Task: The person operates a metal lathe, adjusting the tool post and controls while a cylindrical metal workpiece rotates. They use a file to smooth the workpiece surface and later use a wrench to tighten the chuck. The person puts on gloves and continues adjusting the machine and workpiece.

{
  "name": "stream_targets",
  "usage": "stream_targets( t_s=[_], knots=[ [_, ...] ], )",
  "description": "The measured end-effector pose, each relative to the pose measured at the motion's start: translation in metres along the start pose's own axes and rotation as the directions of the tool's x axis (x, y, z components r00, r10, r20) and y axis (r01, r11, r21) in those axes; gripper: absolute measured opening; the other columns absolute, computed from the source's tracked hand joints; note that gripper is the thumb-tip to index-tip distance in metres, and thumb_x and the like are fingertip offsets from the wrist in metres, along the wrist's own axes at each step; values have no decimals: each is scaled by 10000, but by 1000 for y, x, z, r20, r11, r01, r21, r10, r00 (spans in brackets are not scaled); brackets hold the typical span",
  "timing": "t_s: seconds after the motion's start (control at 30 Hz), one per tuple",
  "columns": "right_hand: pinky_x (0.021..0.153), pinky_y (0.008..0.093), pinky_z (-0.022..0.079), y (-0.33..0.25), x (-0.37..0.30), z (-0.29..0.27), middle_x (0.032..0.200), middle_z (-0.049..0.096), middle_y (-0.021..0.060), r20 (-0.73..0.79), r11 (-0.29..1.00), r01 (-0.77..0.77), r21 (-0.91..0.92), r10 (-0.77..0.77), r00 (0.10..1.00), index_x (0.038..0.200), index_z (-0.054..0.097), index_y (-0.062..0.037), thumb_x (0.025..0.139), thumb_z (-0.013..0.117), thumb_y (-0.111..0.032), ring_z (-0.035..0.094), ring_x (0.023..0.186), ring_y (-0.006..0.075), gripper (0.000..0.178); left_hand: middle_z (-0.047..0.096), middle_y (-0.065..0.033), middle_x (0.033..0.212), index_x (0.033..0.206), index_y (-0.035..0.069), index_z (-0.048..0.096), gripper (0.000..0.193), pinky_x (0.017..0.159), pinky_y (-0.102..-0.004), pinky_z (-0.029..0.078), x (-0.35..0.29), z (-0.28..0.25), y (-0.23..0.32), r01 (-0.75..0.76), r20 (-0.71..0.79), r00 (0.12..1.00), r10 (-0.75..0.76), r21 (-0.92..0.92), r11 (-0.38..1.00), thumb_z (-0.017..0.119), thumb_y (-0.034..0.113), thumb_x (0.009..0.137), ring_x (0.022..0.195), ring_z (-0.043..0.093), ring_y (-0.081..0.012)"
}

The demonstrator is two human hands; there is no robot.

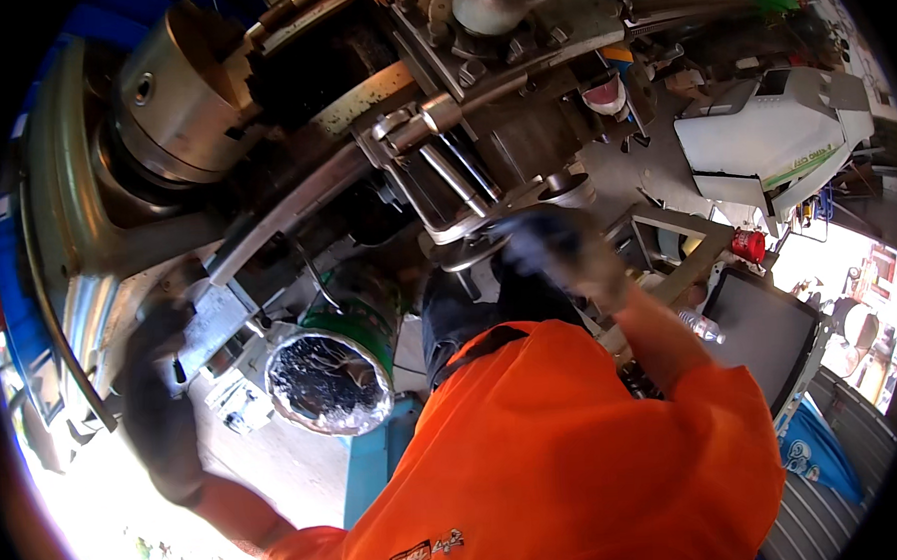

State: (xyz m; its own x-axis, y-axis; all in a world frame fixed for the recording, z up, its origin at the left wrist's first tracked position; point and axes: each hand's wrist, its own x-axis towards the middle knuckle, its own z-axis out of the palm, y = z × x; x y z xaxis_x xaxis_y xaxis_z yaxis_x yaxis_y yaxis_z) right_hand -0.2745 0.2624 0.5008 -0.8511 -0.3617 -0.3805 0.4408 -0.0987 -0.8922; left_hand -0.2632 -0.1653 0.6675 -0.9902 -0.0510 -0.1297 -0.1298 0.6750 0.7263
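Note:
My left hand [164, 423], in a dark glove, reaches up at the left beside the front of a metal lathe. Its fingers are blurred near a small black-knobbed lever [179, 370], and whether they touch anything is unclear. My right hand [557, 250], also gloved, is smeared by motion in front of the lathe's carriage, close to a round metal handwheel [567, 189]. Its grip cannot be made out. Above and between the hands are the lathe's steel chuck [185, 101] and the carriage [454, 180] with its rods.
Below the lathe stands a green bucket [365, 319] with dark contents and a pale crusted rim. A white and grey machine housing [762, 131], a red round part [748, 245], a clear plastic bottle [703, 326] and a dark flat panel [756, 332] are at the right.

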Motion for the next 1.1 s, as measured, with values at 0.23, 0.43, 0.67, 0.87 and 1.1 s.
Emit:
stream_targets(
  t_s=[0.23,0.43,0.67,0.87,1.1],
  knots=[
    [638,221,509,-20,-59,-172,924,641,53,-587,891,134,-433,-392,708,1270,556,21,990,554,-195,591,709,85,354,672,-75,1082,1204,3,607,308,853,-271,491,-35,236,-90,483,349,875,-336,-569,666,620,50,900,957,612,-129],
    [991,396,447,-130,69,-173,1214,577,156,-391,404,689,-602,-901,187,1307,496,48,1038,339,-374,590,1060,239,525,674,-47,1043,1163,3,626,275,836,-259,482,-46,313,-44,472,392,878,-274,-620,627,647,88,902,954,594,-108],
    [711,375,511,-213,326,-139,896,639,76,-328,367,830,-420,-914,238,1248,552,-37,922,657,-342,603,807,198,459,656,-60,1056,1180,-10,601,288,806,-256,488,-78,343,-40,446,297,891,-343,-715,539,626,127,928,931,603,-118],
    [701,317,549,-227,275,-60,964,620,90,9,717,670,-193,-681,732,1137,585,-22,947,588,-404,654,820,157,426,670,-72,997,1184,7,597,290,748,-278,528,-142,337,-78,439,210,742,-637,-871,223,627,126,922,869,654,-156],
    [481,271,485,-210,320,44,674,594,78,720,-649,451,-613,-224,657,954,594,-46,996,473,-331,592,526,145,312,682,-74,975,1151,-1,614,252,714,-282,542,-138,343,-110,494,260,688,-678,-852,175,603,115,928,824,672,-177]
  ],
)
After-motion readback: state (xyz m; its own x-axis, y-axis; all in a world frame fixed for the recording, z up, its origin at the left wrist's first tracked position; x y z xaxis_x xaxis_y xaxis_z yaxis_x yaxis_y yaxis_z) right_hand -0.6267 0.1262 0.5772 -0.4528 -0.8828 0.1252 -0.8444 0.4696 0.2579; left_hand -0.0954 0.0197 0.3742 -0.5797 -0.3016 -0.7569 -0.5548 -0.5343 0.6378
